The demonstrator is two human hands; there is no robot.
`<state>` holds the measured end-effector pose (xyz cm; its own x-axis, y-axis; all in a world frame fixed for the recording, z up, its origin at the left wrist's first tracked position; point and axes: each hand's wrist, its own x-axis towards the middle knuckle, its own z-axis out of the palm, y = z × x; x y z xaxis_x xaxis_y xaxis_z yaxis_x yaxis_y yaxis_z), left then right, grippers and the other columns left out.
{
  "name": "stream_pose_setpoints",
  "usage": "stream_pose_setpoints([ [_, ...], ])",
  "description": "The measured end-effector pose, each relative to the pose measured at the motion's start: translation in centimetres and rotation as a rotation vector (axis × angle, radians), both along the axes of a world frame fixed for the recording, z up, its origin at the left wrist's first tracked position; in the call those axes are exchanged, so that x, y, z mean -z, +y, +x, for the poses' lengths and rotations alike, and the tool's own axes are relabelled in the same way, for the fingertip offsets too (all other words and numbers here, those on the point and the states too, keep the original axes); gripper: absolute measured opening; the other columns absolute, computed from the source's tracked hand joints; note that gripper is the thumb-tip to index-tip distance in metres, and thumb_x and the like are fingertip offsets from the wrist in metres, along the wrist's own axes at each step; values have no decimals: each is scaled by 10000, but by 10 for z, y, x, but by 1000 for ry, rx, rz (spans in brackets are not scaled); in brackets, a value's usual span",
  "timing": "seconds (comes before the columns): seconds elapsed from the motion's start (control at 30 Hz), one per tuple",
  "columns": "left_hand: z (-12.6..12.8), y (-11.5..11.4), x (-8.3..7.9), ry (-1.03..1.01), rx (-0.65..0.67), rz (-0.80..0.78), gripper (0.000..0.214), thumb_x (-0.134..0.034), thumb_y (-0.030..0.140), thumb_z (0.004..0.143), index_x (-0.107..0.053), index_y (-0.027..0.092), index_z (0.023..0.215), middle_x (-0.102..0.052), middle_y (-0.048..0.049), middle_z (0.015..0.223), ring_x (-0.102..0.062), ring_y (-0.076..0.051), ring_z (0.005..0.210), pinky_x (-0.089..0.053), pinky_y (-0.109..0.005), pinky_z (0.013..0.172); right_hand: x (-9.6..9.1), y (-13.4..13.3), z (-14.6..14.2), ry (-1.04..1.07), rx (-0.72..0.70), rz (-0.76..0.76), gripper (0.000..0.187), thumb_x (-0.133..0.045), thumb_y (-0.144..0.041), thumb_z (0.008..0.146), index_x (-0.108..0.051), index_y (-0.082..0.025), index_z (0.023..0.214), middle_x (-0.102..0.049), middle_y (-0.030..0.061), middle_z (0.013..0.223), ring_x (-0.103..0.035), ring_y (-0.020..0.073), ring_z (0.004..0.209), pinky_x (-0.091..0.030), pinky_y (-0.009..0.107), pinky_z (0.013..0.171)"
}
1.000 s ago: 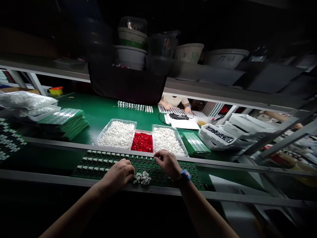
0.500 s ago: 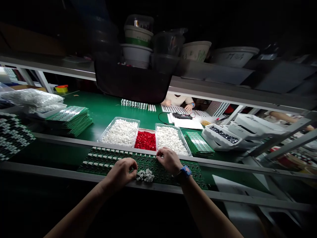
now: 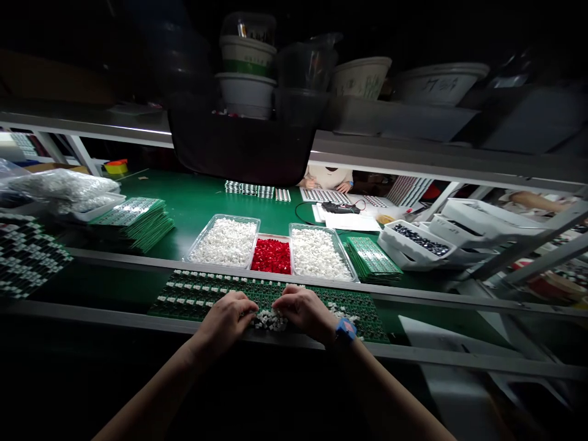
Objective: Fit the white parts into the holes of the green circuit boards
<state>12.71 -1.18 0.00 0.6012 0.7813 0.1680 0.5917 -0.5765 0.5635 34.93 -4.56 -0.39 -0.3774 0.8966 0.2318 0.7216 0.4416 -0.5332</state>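
A green circuit board panel [image 3: 193,293] lies in front of me between two metal rails, with white parts set in its left rows. A small pile of white plastic parts [image 3: 271,320] sits on its near edge. My left hand [image 3: 227,321] rests curled at the left of the pile, fingertips pinched together at it. My right hand [image 3: 304,311], with a blue watch at the wrist, lies curled on the pile's right side, fingers touching the parts. What either hand pinches is too small to see.
Behind the far rail stand two clear trays of white parts [image 3: 226,241] [image 3: 318,253] and a tray of red parts [image 3: 271,255]. Green board stacks [image 3: 133,222] [image 3: 373,257] flank them. White bins [image 3: 416,244] stand right. Another person's hands [image 3: 340,185] work across the green table.
My right hand has come back from the panel's far edge down to the pile of white parts. The left hand has stayed by the pile. The view has shifted slightly.
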Motion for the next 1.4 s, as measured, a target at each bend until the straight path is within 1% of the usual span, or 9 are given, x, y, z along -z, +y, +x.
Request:
stream_pose_setpoints([
  [0.3, 6, -5, -6, 40, -33, 45, 135, -528, 132, 801, -653, 181, 792, -689, -45, 802, -630, -201, 794, -474, -288, 751, -4, -3, 2, 11, 43, 7, 140, -531, -108, 835, -658, -167, 844, -621, 34, 849, -581, 126, 763, -444, 209, 719],
  [0.4, 5, -4, -3, -48, -62, 46, 184, -482, 160, 831, -665, 184, 847, -702, -46, 828, -648, -185, 779, -485, -270, 743, -10, -9, 1, -4, 75, 9, 186, -512, -108, 849, -680, -162, 905, -625, 49, 877, -591, 130, 769, -446, 214, 724],
  [0.53, 0, -2, 0, -137, -35, -14, 230, -468, 192, 832, -697, 190, 854, -716, -44, 833, -659, -174, 778, -501, -257, 746, -8, -10, 0, -34, 29, 11, 257, -514, -153, 865, -693, -213, 1040, -618, 45, 915, -594, 120, 746, -442, 204, 700],
  [0.63, -3, -1, 0, -149, -74, -72, 226, -476, 204, 810, -698, 181, 848, -723, -43, 818, -658, -180, 760, -507, -264, 720, -1, -6, -3, -36, 37, 22, 191, -562, -208, 855, -721, -217, 959, -610, 29, 848, -583, 113, 703, -432, 196, 669],
  [0.73, -5, -1, 0, -162, -92, -100, 246, -461, 212, 806, -696, 174, 866, -715, -44, 817, -647, -178, 736, -506, -264, 694, 2, -3, -8, -8, 66, 11, 136, -588, -164, 827, -719, -196, 842, -619, 15, 809, -583, 107, 693, -425, 184, 658],
  [0.9, -5, 1, -1, -154, -87, -140, 248, -459, 235, 813, -696, 175, 854, -692, -34, 753, -629, -169, 681, -501, -258, 649, 0, -5, -8, -37, 139, 64, 141, -539, -144, 856, -675, -164, 827, -624, 36, 819, -586, 124, 709, -429, 201, 666],
  [1.03, -3, 3, 4, -172, -87, -24, 230, -453, 217, 836, -677, 176, 863, -697, -48, 832, -648, -183, 774, -505, -279, 729, 4, -12, 1, -112, 263, 146, 145, -522, -144, 869, -651, -163, 806, -606, 45, 803, -572, 138, 703, -421, 222, 659],
  [1.2, 5, 5, 10, -97, -32, 100, 211, -446, 191, 875, -656, 168, 875, -673, -66, 865, -641, -195, 813, -497, -298, 765, 6, -21, 14, -11, 258, 110, 99, -563, -151, 849, -657, -170, 875, -625, 44, 863, -583, 131, 708, -435, 217, 657],
  [1.4, 11, 8, 11, -11, -24, 146, 172, -477, 159, 872, -649, 164, 870, -649, -63, 848, -634, -193, 789, -494, -289, 743, 4, -20, 14, 20, 276, 93, 196, -512, -190, 893, -694, -180, 966, -636, 48, 863, -603, 132, 715, -448, 218, 662],
])
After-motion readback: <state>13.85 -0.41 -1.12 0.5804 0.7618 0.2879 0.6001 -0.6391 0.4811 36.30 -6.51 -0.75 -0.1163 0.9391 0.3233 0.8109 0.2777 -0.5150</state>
